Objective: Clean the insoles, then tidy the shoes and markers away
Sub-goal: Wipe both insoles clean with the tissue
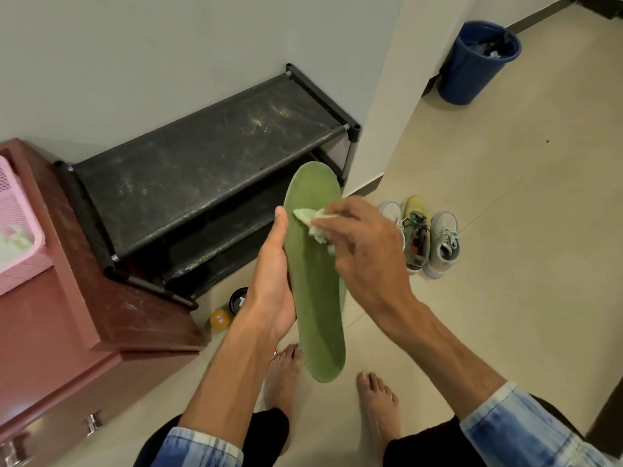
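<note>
A long green insole [315, 298] is held upright in front of me. My left hand [274, 281] grips its left edge, thumb along the rim. My right hand [364, 241] pinches a crumpled white tissue [312, 221] and presses it against the insole's upper half. On the floor to the right stand three shoes side by side: a white one [391, 210] partly hidden behind my right hand, a yellow-green one [417, 234] and a pale grey one [443, 244].
A black two-tier shoe rack [209, 156] stands against the wall. Left of it is a maroon cabinet [67, 315] with a pink basket [17, 224] on top. A yellow bottle [219, 319] and a black tin [238, 299] lie by the rack's foot. A blue bin [478, 62] stands far right. My bare feet are below.
</note>
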